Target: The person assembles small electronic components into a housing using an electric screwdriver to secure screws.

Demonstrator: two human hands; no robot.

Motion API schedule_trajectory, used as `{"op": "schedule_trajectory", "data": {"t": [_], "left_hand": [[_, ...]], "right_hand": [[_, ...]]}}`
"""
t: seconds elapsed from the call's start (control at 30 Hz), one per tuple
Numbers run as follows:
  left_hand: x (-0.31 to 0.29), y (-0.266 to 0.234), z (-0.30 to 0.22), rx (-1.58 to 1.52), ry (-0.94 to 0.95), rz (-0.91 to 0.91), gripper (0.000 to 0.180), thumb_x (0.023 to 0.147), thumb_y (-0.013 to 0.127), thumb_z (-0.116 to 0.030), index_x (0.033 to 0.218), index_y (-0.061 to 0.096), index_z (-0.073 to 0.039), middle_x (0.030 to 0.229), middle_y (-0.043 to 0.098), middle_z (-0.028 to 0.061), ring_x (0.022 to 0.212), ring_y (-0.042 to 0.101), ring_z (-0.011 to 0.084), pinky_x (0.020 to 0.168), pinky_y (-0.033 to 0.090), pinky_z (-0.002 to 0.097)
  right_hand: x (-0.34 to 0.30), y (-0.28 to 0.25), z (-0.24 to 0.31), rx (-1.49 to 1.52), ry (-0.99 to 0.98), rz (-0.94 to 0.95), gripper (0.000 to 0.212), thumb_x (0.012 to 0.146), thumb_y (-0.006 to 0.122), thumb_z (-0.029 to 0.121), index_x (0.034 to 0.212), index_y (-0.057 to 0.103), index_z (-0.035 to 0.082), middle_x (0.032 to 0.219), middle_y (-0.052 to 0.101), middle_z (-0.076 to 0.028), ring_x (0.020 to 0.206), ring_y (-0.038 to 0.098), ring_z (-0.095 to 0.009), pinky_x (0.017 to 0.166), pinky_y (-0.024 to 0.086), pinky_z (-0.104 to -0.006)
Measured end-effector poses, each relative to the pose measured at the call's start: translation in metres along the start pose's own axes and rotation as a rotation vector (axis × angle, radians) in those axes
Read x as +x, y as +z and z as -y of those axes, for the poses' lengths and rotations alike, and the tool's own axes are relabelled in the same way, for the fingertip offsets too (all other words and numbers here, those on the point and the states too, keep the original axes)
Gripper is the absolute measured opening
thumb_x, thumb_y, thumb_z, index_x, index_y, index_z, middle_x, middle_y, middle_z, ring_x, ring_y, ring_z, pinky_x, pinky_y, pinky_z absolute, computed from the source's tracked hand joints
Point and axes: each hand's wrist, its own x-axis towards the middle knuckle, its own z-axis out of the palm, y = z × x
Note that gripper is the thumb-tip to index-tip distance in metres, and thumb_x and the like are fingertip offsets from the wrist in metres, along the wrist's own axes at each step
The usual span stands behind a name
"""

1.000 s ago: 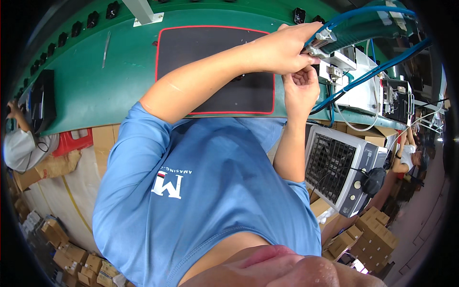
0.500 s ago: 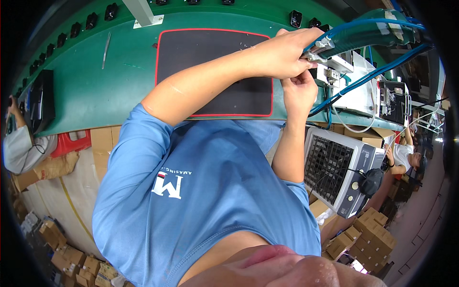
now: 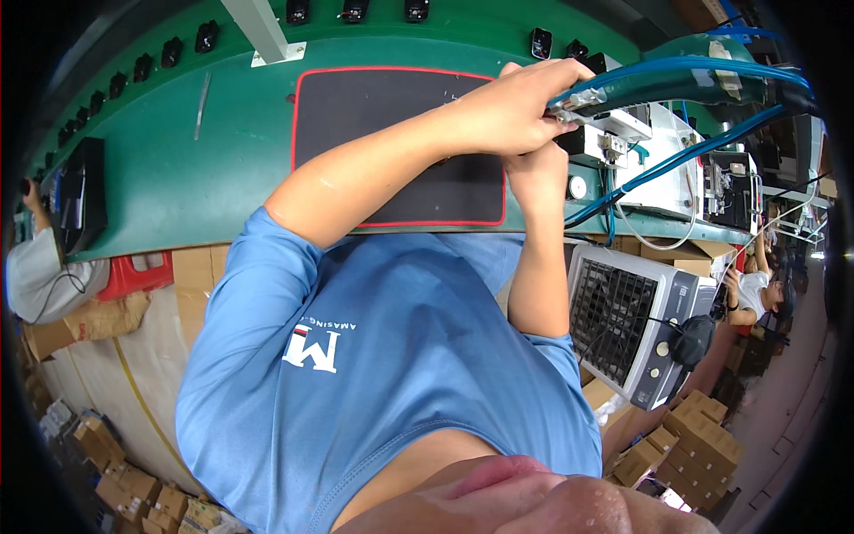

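- Left hand [image 3: 525,111], one: crossed over to the right of the body, fingers closed about the metal fitting [image 3: 580,100] at the near end of a green-wrapped hose [image 3: 658,89].
- Right hand [image 3: 538,173], one: set just below the left, wrist raised; fingertips hidden behind the left hand, so whether it grasps anything cannot be told.
- Metal fitting: in front of the left palm, above the bench's right part.
- Step in hand, by judgement: close two-handed work at the fitting. The next move seems to call for a firm left grip, with the right fingers placed precisely.
- Blue tubes [image 3: 685,153], several: running beside the hose and below it.
- Black mat [image 3: 356,116], red-edged: lying on the green bench [image 3: 213,196], partly under the left forearm.
- White dial [image 3: 576,187], round: just right of the right wrist.
- Metal strip [image 3: 203,107], thin: left of the mat.
- Small black parts [image 3: 355,9], in a row: along the back.
- Black bin [image 3: 86,196]: bench's left end; contents not legible.
- Open carton [image 3: 698,251]: beyond the air cooler [image 3: 618,311]; inside not visible.
- Stacked cartons [image 3: 703,440]: floor, lower right; contents unseen.
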Motion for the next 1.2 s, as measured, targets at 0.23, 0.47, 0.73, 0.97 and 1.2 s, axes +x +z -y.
{"op": "schedule_trajectory", "data": {"t": [0.23, 0.47, 0.73, 0.97, 1.2], "left_hand": [[0.007, -0.016, 0.011, -0.114, -0.083, 0.075, 0.057, 0.087, 0.075, -0.017, 0.135, 0.048, -0.003, 0.114, 0.068, 0.0117, 0.106, 0.064, 0.0220, 0.095, 0.048, 0.0361], [-0.019, -0.064, 0.022, -0.169, -0.012, 0.253, 0.089, 0.079, 0.083, -0.030, 0.152, 0.037, -0.008, 0.143, 0.050, 0.0127, 0.133, 0.048, 0.0257, 0.109, 0.039, 0.0390], [-0.110, -0.064, 0.063, 0.305, -0.105, 0.387, 0.114, 0.059, 0.091, -0.043, 0.153, 0.033, -0.012, 0.143, 0.041, 0.0156, 0.137, 0.038, 0.0352, 0.110, 0.029, 0.0512], [-0.137, -0.034, 0.068, 0.441, -0.170, 0.264, 0.099, 0.065, 0.089, -0.036, 0.145, 0.040, -0.006, 0.135, 0.049, 0.0144, 0.128, 0.046, 0.0333, 0.107, 0.029, 0.0524], [-0.136, -0.038, 0.076, 0.355, -0.127, 0.265, 0.083, 0.067, 0.088, -0.035, 0.135, 0.050, -0.004, 0.123, 0.057, 0.0122, 0.119, 0.052, 0.0302, 0.100, 0.033, 0.0473]], "right_hand": [[0.044, 0.086, -0.037, 0.160, -0.209, -0.164, 0.030, 0.085, 0.069, 0.027, 0.105, 0.067, 0.006, 0.093, 0.070, -0.021, 0.091, 0.067, -0.042, 0.078, 0.052, -0.0516], [0.008, 0.021, -0.020, 0.118, -0.137, -0.196, 0.014, 0.087, 0.070, 0.017, 0.095, 0.074, 0.006, 0.091, 0.070, -0.015, 0.078, 0.068, -0.034, 0.072, 0.053, -0.0410], [-0.031, -0.069, 0.014, 0.722, -0.333, -0.476, 0.024, 0.095, 0.067, 0.018, 0.105, 0.064, -0.004, 0.094, 0.066, -0.007, 0.084, 0.061, -0.011, 0.075, 0.049, -0.0264], [0.049, -0.104, 0.122, 1.067, -0.410, -0.636, 0.080, 0.099, 0.032, 0.069, 0.120, 0.055, -0.005, 0.089, 0.066, -0.015, 0.074, 0.065, -0.020, 0.068, 0.054, -0.0312], [0.055, -0.078, 0.108, 1.206, -0.359, -0.469, 0.080, 0.100, 0.025, 0.069, 0.110, 0.059, -0.003, 0.077, 0.066, -0.014, 0.059, 0.065, -0.018, 0.054, 0.055, -0.0262]]}}
